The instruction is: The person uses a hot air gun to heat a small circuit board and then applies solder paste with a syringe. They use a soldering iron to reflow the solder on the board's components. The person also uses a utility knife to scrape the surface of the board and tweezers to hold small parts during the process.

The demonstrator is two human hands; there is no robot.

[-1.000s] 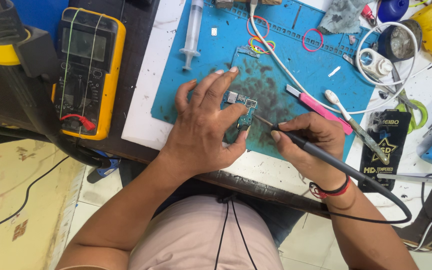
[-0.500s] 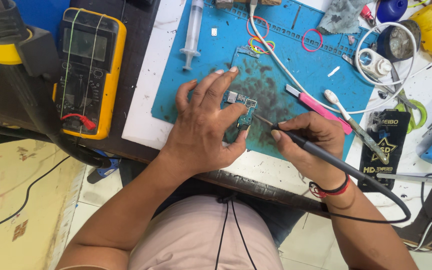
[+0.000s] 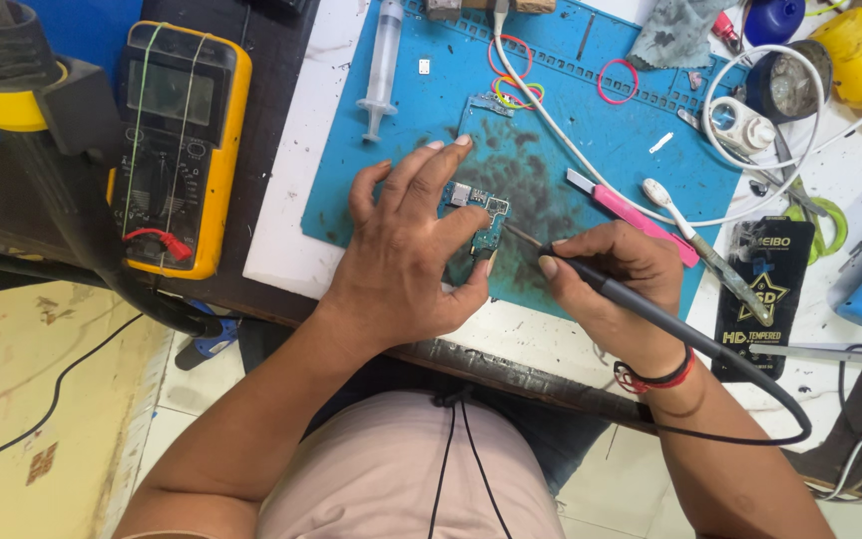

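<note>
while both hands are working over the mat, things are lying so:
mat [image 3: 591, 150]: blue, stained, covering the bench
meter [image 3: 177, 150]: yellow, sitting left of the mat
left hand [image 3: 406, 265]: pressing down, pinning the circuit board [image 3: 479, 212] on the mat
right hand [image 3: 616, 284]: closing around the soldering iron [image 3: 650, 314], tip touching the board's lower edge
syringe [image 3: 381, 65]: lying at the mat's upper left corner

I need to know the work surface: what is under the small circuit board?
The circuit board lies on a stained blue mat. The left hand covers the board's left part, hiding what lies under there.
</note>
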